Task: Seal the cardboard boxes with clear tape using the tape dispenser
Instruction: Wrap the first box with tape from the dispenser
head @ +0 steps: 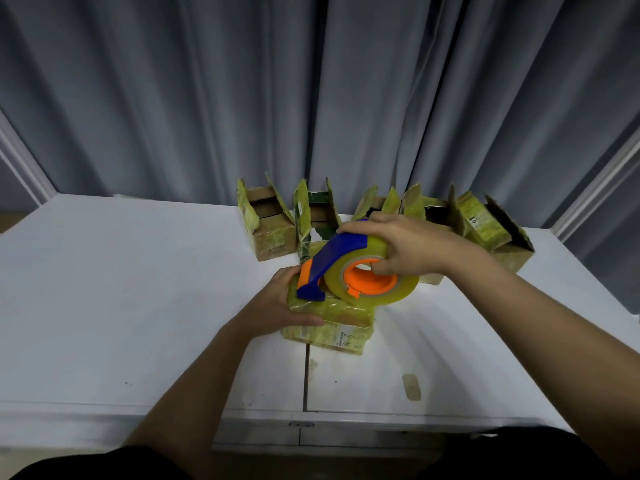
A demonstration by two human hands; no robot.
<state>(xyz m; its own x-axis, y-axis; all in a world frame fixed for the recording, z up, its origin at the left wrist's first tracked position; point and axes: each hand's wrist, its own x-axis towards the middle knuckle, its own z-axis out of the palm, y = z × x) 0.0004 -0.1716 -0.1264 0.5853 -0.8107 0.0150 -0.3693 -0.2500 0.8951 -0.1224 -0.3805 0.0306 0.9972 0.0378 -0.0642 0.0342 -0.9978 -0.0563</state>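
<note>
On table (138,306), left hand (277,303) holds box (332,327); right hand (408,247) grips tape dispenser (332,265).

1. The tape dispenser (349,271) and the left hand (280,303) cover much of the closed box (332,327).
2. The label on that box is too small to read.
3. The right hand (408,247) hides part of the open boxes (491,226) behind.
4. The counter (104,306) runs off both sides.
</note>
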